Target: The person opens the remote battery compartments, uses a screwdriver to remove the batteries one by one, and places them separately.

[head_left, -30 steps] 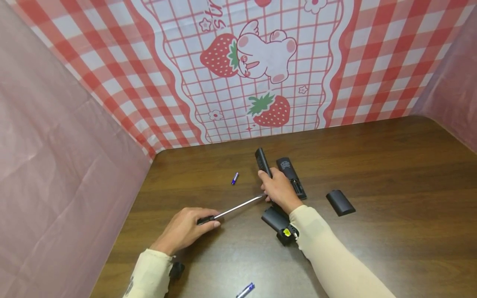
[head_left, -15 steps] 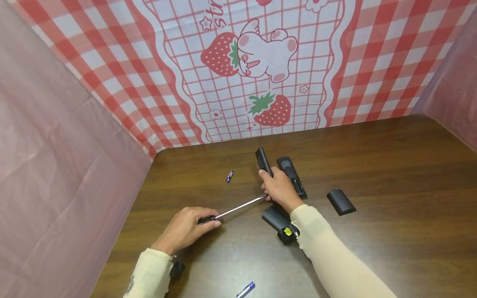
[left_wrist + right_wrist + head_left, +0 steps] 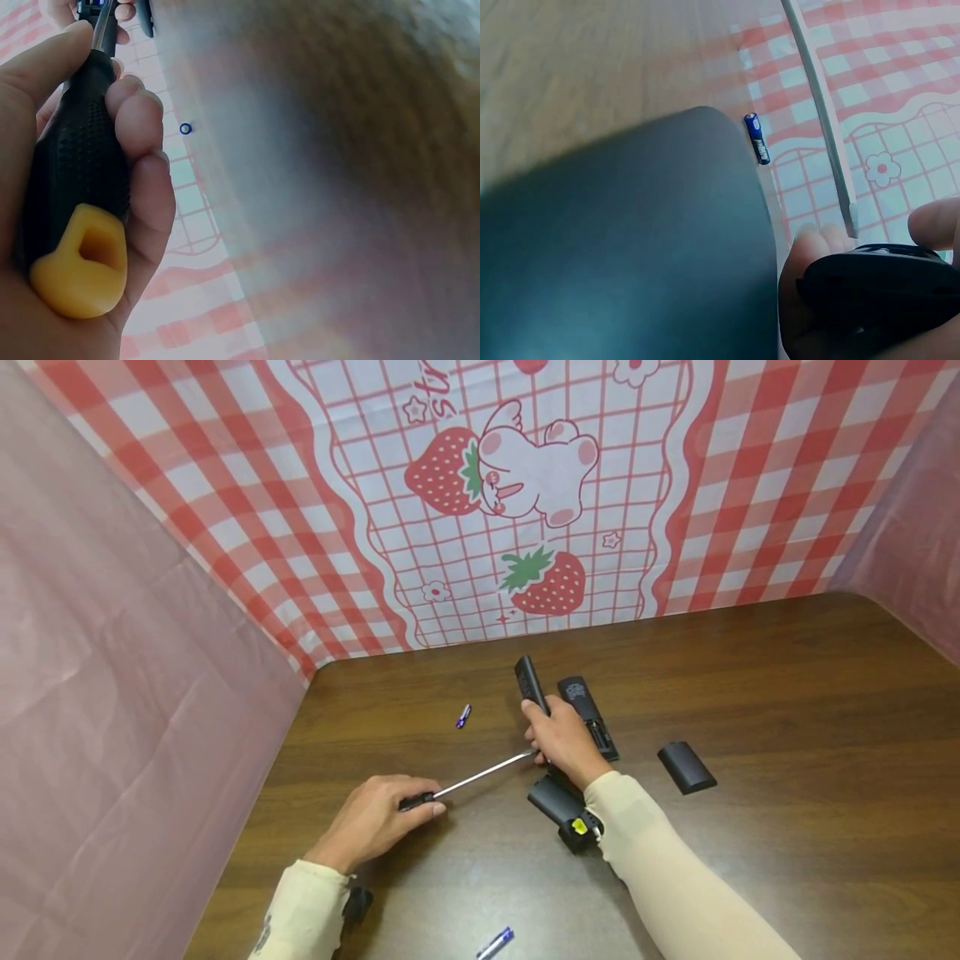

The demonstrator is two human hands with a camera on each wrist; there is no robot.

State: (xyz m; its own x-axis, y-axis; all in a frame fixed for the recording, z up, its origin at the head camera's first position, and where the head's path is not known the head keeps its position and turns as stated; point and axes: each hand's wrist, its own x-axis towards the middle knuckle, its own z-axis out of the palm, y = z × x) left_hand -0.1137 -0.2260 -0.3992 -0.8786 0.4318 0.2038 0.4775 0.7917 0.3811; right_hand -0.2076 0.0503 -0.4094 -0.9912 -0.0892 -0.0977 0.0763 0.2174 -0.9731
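Note:
In the head view, my left hand [image 3: 382, 818] grips a screwdriver [image 3: 486, 776] by its handle, its metal shaft slanting up to the right. The left wrist view shows the handle as black and textured with a yellow end [image 3: 82, 262]. My right hand [image 3: 564, 739] holds a black remote control [image 3: 529, 681], the far half sticking out beyond the fingers. The screwdriver's flat tip [image 3: 853, 225] meets the near end of that remote, right by the right fingertips. My palm and fingers hide the rest of the remote.
A second black remote [image 3: 585, 714] lies right of the hand, its battery compartment uncovered. One curved black cover [image 3: 551, 797] lies under the right wrist, another [image 3: 686, 767] farther right. Blue batteries lie at the back [image 3: 464, 716] and front [image 3: 495, 943] of the wooden table [image 3: 787, 693].
The battery at the back has rolled slightly to the left. Both hands, the screwdriver and the held remote stay almost where they were.

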